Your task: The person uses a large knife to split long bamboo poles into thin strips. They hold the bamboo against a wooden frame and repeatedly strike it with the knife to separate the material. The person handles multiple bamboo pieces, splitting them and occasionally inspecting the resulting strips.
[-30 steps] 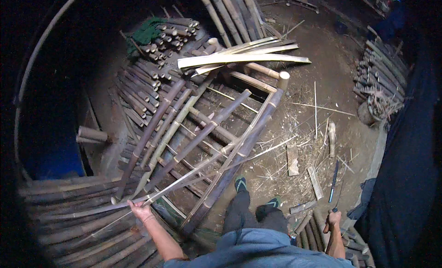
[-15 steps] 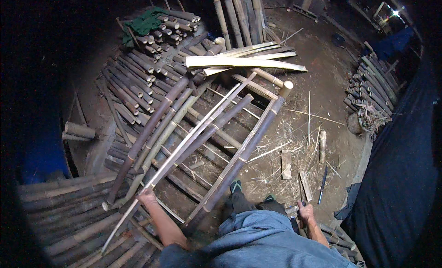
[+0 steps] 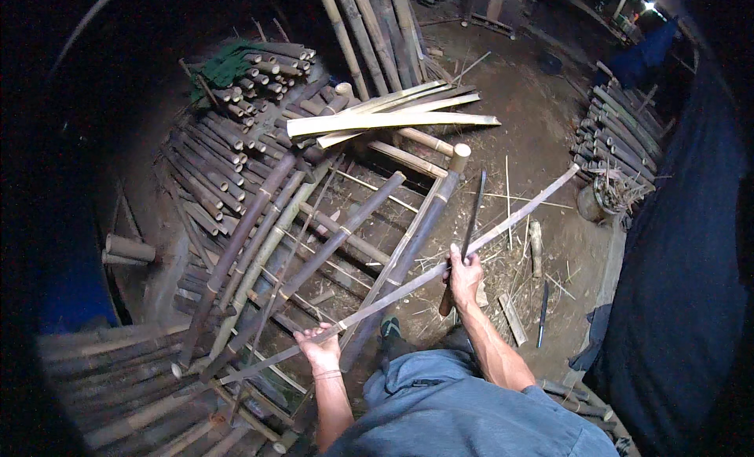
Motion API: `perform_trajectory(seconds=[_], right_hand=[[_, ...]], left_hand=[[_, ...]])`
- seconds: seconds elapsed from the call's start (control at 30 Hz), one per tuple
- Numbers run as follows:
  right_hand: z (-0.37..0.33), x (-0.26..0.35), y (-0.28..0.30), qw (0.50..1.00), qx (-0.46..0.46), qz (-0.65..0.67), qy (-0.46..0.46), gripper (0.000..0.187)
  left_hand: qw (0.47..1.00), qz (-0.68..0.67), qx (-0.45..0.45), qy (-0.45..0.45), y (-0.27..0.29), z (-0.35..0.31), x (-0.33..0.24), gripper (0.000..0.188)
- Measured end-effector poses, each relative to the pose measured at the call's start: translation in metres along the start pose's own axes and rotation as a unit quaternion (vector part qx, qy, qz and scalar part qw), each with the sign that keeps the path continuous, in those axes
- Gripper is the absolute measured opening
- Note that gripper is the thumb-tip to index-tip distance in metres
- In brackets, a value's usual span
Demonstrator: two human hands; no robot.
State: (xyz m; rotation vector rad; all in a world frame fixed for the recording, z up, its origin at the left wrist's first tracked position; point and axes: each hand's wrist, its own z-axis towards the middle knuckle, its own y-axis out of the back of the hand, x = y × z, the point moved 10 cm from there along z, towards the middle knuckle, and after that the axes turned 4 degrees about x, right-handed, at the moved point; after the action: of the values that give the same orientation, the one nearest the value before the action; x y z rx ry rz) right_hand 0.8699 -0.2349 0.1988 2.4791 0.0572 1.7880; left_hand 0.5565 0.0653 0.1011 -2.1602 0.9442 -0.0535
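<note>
One long bamboo strip [image 3: 395, 296] is slanting before us from nine o'clock to one. With the left hand [image 3: 318, 347], we are holding it in curled fingers; with the right hand [image 3: 465, 278], we are gripping a dark-bladed knife [image 3: 474, 212], its tip pointing toward twelve, while the strip is crossing at that hand; we are unable to tell whether it is pinching the strip too. A second blade [image 3: 543, 312] is lying on the ground [image 3: 577, 241] at two o'clock. Farther out, a bamboo frame [image 3: 416, 239] is spreading at eleven, and pale split pieces [image 3: 385, 122] are resting at twelve.
</note>
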Motion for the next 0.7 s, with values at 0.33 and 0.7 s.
perform_trajectory(seconds=[0.33, 0.7], right_hand=[[0.101, 0.003, 0.075, 0.987, 0.139, 0.079, -0.004, 0.022], [0.103, 0.112, 0.105, 0.962, 0.251, -0.056, 0.089, 0.034]], left_hand=[[0.795, 0.529, 0.203, 0.218, -0.007, -0.208, 0.185, 0.045], [0.602, 0.674, 0.382, 0.193, -0.078, -0.219, 0.299, 0.038]])
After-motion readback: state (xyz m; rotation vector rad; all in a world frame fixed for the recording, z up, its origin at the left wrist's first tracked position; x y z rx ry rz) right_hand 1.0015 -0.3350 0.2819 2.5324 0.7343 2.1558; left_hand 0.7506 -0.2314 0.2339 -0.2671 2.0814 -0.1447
